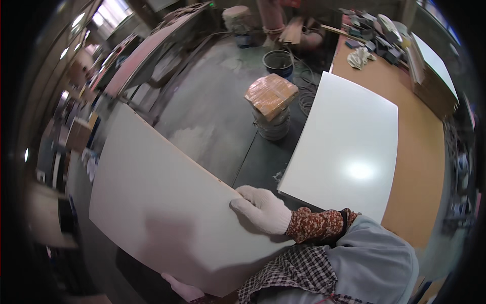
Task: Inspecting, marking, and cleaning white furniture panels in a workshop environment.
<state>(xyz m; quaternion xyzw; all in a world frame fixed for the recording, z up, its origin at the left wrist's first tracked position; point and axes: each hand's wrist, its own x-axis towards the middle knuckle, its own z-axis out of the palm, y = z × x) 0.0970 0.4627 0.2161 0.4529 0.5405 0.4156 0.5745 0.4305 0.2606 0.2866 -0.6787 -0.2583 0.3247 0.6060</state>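
At the right, a long wooden desk (422, 147) carries a white panel (349, 147) flat on its near part. Farther along lie a crumpled pair of gloves (360, 57), dark tools (372, 30) and stacked boards (430, 71) by its right edge.

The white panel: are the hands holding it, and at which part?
Yes. The right hand grips the white panel at its upper right edge, and the left hand supports it from under its bottom edge.
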